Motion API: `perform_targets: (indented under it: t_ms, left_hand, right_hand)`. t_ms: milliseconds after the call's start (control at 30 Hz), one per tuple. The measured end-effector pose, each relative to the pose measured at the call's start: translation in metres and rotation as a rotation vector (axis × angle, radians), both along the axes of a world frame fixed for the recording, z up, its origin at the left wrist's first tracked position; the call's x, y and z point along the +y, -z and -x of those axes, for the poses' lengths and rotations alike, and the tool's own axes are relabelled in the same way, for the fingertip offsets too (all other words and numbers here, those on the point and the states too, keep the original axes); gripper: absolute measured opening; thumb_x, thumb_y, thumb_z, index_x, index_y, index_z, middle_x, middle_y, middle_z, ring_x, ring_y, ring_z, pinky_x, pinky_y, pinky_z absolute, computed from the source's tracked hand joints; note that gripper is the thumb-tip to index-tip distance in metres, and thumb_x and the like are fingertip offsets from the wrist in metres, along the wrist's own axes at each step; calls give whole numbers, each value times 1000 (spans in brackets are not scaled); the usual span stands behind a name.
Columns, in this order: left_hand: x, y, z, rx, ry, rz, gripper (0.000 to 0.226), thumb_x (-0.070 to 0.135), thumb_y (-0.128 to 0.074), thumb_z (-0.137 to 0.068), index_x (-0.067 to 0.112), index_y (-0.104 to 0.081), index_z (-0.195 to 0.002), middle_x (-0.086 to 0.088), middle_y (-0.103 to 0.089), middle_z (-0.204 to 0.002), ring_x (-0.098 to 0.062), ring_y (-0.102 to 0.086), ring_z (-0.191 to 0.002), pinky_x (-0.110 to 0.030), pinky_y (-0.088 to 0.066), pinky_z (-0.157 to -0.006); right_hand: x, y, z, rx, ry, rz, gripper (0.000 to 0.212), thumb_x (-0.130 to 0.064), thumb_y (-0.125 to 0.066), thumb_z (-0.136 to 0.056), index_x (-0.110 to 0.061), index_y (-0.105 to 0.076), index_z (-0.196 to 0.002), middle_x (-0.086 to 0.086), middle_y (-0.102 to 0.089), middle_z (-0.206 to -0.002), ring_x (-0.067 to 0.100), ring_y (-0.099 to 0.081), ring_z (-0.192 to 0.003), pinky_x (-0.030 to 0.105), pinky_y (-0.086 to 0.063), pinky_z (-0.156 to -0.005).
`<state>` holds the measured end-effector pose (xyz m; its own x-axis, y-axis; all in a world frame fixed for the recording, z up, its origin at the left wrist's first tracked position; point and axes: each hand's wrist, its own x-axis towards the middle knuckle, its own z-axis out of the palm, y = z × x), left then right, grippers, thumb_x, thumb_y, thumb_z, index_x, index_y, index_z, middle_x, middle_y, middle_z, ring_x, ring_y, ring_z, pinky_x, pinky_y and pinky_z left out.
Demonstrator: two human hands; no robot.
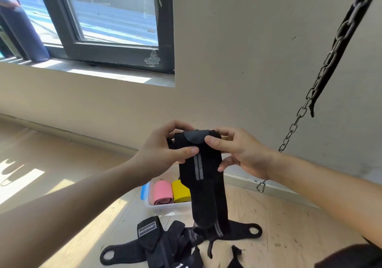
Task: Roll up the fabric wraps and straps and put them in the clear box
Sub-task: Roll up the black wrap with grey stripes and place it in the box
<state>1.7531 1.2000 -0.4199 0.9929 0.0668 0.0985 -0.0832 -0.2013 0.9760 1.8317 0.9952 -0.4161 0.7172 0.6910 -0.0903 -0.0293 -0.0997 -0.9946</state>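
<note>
Wrap [201, 176] hangs above clear box [152, 204]; left hand [165, 147] and right hand [237, 152] pinch its top (tail dangling). Roll tight, edges aligned.

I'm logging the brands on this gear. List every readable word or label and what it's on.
"LARA STAR", sideways, likely reading: patch on the black wrap on the floor.
White lettering on a black strap at the bottom edge: cut off, unreadable.
Held wrap: grey stripes, no text.
</note>
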Motion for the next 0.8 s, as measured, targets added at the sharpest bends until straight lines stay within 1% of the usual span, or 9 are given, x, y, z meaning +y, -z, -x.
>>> perform_targets:
  t_ms: [133,233,367,467,533,600,667,733,800]
  left_hand:
    - [6,1,-3,128,19,20,53,16,-88,-77,23,-62,-123,1,-74,-100,-15,-74,-85,-32,-60,-61]
    - [10,2,-1,278,173,74,50,41,-76,-80,27,-64,-126,-3,-76,-108,-22,-75,-96,-31,-58,-63]
    - [7,-1,-1,274,158,71,51,54,-66,-84,21,-68,-122,-6,-76,-103,-21,-74,-86,-27,-55,-58]
    - [5,-2,-1,221,87,78,49,47,-71,-80,17,-69,-118,-6,-75,-96,-17,-72,-79,-25,-50,-53]
    - [5,-2,-1,174,58,123,43,35,-78,-80,16,-69,-117,-5,-73,-93,-16,-71,-79,-24,-50,-51]
    - [5,-2,-1,120,33,126,37,19,-83,-83,17,-69,-118,-3,-73,-93,-15,-70,-79,-25,-51,-51]
    - [5,-1,-2,67,6,97,38,9,-80,-84,20,-68,-118,0,-72,-92,-13,-69,-77,-26,-52,-53]
    - [4,0,-2,25,1,76,42,4,-81,-82,21,-67,-118,4,-73,-89,-11,-69,-74,-27,-53,-55]
    - [2,0,-1,-17,12,58,46,2,-82,-80,21,-65,-119,7,-74,-88,-11,-69,-74,-25,-54,-56]
  right_hand:
    - [-2,-1,-1,4,2,-57,47,-28,-72,-82,-15,-65,-126,6,-74,-105,22,-71,-100,29,-57,-60]
    - [-3,-1,-1,-23,10,-98,47,-20,-73,-80,-19,-64,-126,5,-75,-102,20,-71,-95,29,-58,-64]
    - [-5,1,-2,-122,3,-75,41,-2,-71,-88,-24,-65,-123,2,-74,-103,18,-71,-96,31,-58,-68]
    - [-5,1,-2,-143,15,-57,45,4,-70,-89,-23,-65,-125,4,-72,-113,22,-71,-102,37,-62,-71]
    - [-5,1,-3,-107,16,-44,46,-6,-74,-88,-26,-64,-128,4,-70,-118,22,-71,-106,41,-62,-71]
    - [-5,-2,-3,-48,-12,-16,44,-29,-74,-87,-29,-62,-130,4,-70,-120,23,-71,-106,43,-61,-71]
    - [-3,-3,-3,-20,-21,18,49,-51,-70,-88,-26,-62,-130,5,-70,-121,27,-70,-106,47,-61,-75]
    - [-2,-3,-2,-41,7,47,54,-58,-65,-85,-25,-64,-128,5,-72,-118,27,-70,-106,51,-62,-81]
    - [-1,-2,-2,-68,24,44,52,-52,-65,-83,-26,-64,-128,3,-74,-112,22,-72,-104,48,-62,-79]
